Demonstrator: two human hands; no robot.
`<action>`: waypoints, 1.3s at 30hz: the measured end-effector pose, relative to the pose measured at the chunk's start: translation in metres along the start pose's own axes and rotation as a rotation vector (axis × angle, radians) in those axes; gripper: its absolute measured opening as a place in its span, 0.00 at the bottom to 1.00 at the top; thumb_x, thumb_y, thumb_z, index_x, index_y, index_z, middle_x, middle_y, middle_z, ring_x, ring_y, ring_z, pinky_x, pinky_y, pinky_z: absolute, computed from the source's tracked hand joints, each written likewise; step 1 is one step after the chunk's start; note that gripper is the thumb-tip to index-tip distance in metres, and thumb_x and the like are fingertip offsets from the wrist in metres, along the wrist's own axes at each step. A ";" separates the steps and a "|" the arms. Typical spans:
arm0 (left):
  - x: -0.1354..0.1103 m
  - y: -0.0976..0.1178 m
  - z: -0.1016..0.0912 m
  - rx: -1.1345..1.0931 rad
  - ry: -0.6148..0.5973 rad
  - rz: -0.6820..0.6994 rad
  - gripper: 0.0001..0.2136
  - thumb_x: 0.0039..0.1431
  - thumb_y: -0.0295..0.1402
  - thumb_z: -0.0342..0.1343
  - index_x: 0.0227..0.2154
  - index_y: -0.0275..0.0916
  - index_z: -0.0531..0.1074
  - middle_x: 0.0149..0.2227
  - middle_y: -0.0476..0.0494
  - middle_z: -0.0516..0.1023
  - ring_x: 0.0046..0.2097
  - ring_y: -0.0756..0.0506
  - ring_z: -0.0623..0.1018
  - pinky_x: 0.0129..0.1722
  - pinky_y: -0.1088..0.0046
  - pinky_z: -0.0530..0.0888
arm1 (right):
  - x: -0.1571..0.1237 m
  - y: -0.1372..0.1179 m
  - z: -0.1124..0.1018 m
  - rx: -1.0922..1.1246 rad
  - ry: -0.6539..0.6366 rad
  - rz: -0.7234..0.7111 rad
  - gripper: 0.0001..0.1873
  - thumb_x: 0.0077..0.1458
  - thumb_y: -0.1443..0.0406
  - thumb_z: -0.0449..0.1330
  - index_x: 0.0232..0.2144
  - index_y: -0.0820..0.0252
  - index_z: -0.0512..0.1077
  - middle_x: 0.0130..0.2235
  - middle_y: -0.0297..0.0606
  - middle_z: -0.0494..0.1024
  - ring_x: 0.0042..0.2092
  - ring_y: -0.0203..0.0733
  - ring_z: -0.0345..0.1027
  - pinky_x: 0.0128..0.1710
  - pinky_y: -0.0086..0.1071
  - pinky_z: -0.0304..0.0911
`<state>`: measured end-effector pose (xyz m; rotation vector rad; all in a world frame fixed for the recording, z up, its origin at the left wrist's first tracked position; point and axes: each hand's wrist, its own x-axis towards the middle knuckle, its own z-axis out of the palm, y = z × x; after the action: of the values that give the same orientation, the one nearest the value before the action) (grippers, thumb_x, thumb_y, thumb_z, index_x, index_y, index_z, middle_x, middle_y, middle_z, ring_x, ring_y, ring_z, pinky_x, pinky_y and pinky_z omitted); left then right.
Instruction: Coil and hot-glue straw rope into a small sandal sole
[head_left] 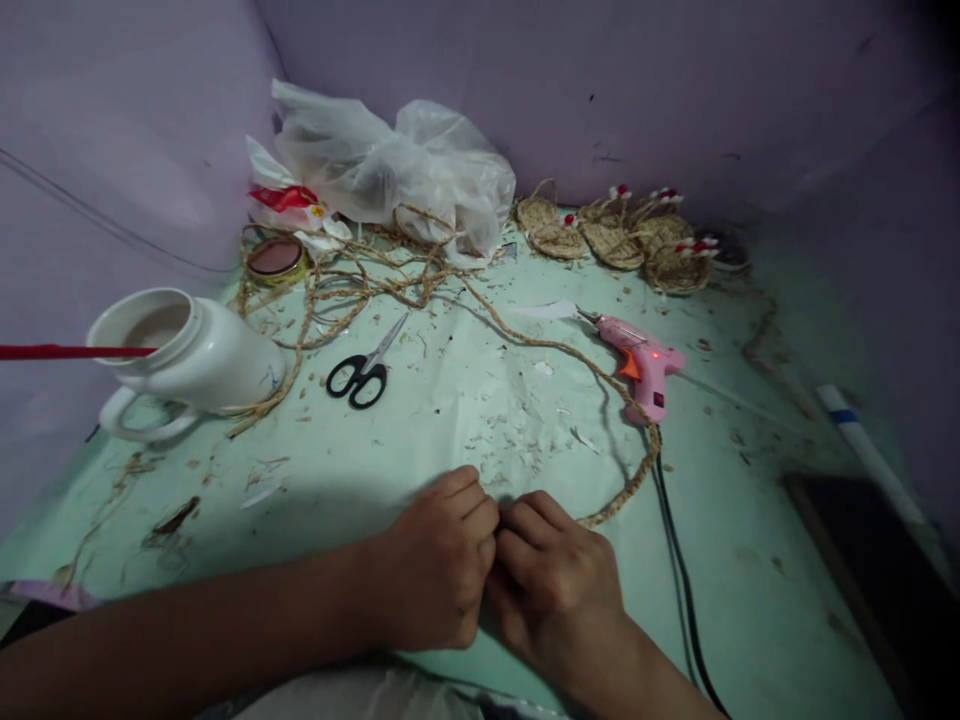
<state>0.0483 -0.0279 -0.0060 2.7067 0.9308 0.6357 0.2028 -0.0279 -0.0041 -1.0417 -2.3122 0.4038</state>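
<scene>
My left hand and my right hand are pressed together, knuckle to knuckle, low on the pale green table sheet. Both have their fingers curled shut. A braided straw rope runs from the tangle at the back, curves past the glue gun and comes in under my right hand. What the fingers pinch is hidden beneath them.
A pink glue gun with its black cord lies right of centre. Black scissors, a white jug, a tape roll, a plastic bag and several woven straw discs stand further back. Scraps litter the sheet.
</scene>
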 end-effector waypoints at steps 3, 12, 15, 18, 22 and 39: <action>-0.001 -0.003 0.000 -0.012 0.010 -0.065 0.05 0.47 0.24 0.48 0.20 0.36 0.66 0.23 0.43 0.66 0.29 0.45 0.64 0.35 0.63 0.68 | -0.001 0.002 -0.001 0.050 -0.065 0.079 0.09 0.48 0.73 0.54 0.19 0.59 0.67 0.24 0.38 0.72 0.29 0.43 0.63 0.24 0.34 0.55; 0.004 -0.019 -0.038 -0.391 -0.230 -0.478 0.17 0.45 0.28 0.60 0.40 0.40 0.65 0.43 0.45 0.71 0.43 0.44 0.71 0.42 0.66 0.70 | -0.030 0.004 -0.037 0.245 0.278 0.338 0.11 0.53 0.67 0.61 0.40 0.54 0.66 0.47 0.40 0.73 0.50 0.43 0.67 0.49 0.36 0.63; 0.005 -0.028 -0.050 -0.402 -0.093 -0.539 0.12 0.51 0.31 0.55 0.40 0.39 0.69 0.41 0.44 0.73 0.43 0.45 0.73 0.44 0.65 0.69 | -0.048 0.006 -0.048 0.097 0.436 0.546 0.03 0.56 0.66 0.59 0.35 0.53 0.70 0.34 0.34 0.76 0.37 0.39 0.71 0.38 0.32 0.66; 0.003 -0.033 -0.050 -0.353 -0.084 -0.566 0.06 0.53 0.29 0.52 0.32 0.38 0.73 0.35 0.45 0.75 0.40 0.45 0.74 0.41 0.66 0.69 | -0.061 0.006 -0.046 0.057 0.263 0.664 0.03 0.55 0.61 0.61 0.32 0.53 0.74 0.30 0.33 0.76 0.29 0.39 0.69 0.29 0.31 0.66; 0.000 -0.018 -0.037 -0.220 -0.192 -0.502 0.08 0.51 0.32 0.57 0.35 0.38 0.74 0.37 0.42 0.75 0.42 0.41 0.72 0.44 0.58 0.67 | -0.061 -0.001 -0.032 -0.014 0.085 0.691 0.09 0.52 0.59 0.63 0.37 0.53 0.74 0.38 0.36 0.78 0.37 0.45 0.72 0.34 0.37 0.66; -0.005 0.003 -0.010 0.008 0.001 -0.297 0.04 0.51 0.24 0.51 0.24 0.37 0.69 0.29 0.44 0.71 0.34 0.44 0.69 0.39 0.58 0.64 | -0.020 -0.021 0.010 -0.068 0.227 0.202 0.08 0.51 0.73 0.56 0.28 0.63 0.76 0.29 0.42 0.78 0.31 0.44 0.65 0.31 0.37 0.64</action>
<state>0.0418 -0.0327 0.0026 2.5015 1.3034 0.5713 0.1951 -0.0568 -0.0092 -1.2904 -2.0404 0.2698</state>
